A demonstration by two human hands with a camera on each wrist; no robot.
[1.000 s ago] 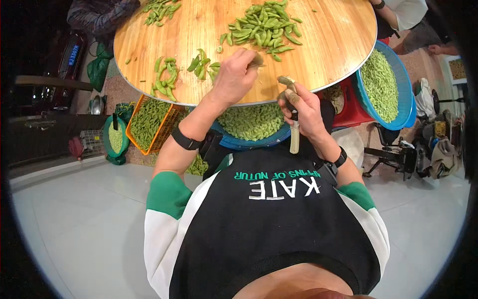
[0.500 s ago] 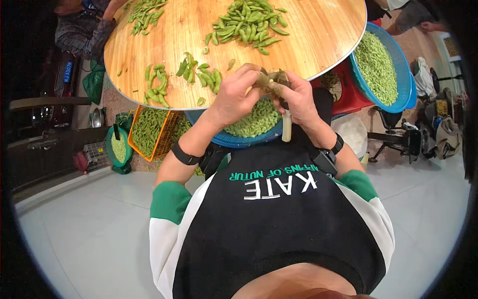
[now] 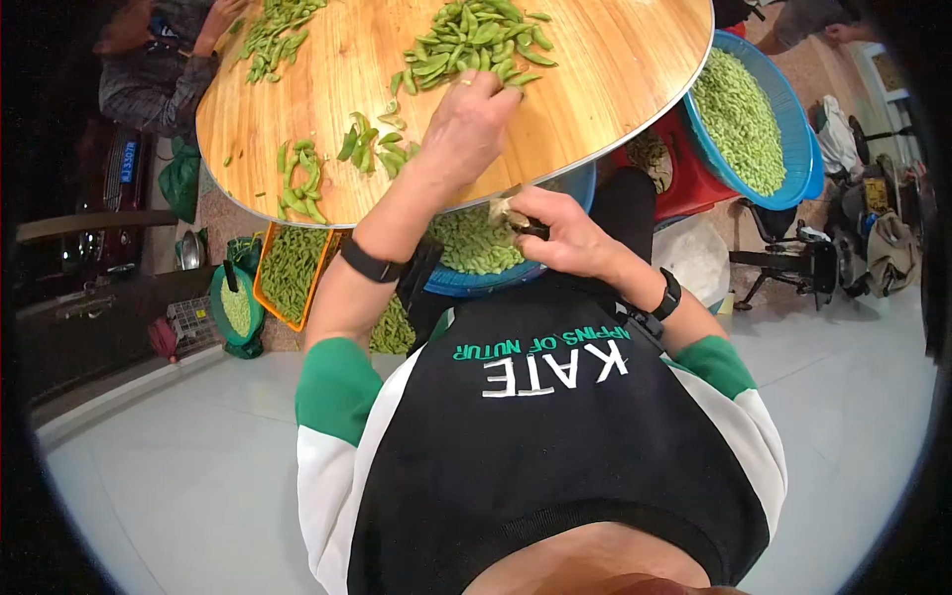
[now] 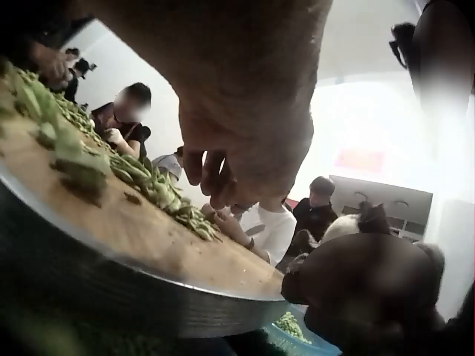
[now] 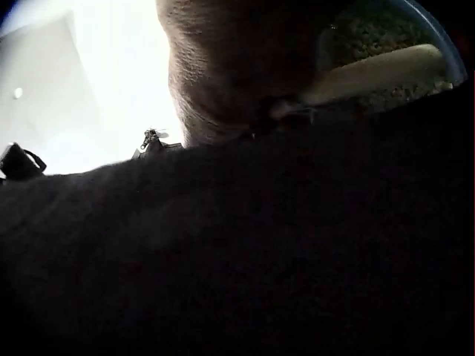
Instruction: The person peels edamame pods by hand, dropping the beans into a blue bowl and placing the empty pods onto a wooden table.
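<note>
My left hand (image 3: pixel 466 129) reaches over the round wooden table (image 3: pixel 565 109), fingertips right at the near edge of a pile of green soybean pods (image 3: pixel 466 45). In the left wrist view its fingers (image 4: pixel 215 174) hang loosely bent, with nothing visible between them. Nearer my body, my right hand (image 3: pixel 570 233) grips a tool above a blue basin (image 3: pixel 585 188) of shelled beans (image 3: pixel 466 243). The tool's pale handle (image 5: pixel 386 70) shows in the right wrist view; its working end is mostly hidden. Something brownish (image 3: pixel 504 216) covers the right thumb area.
Smaller groups of pods (image 3: pixel 302 183) lie on the table's left side. An orange crate (image 3: pixel 288 273) of pods stands below it. At right, a blue basket (image 3: pixel 808 159) of beans sits by a red container (image 3: pixel 684 169). Another person (image 3: pixel 159 79) sits at the far left.
The hands were together over the basin half a second ago. The left hand has since moved away to the pod pile; the right has turned and stayed low with its tool.
</note>
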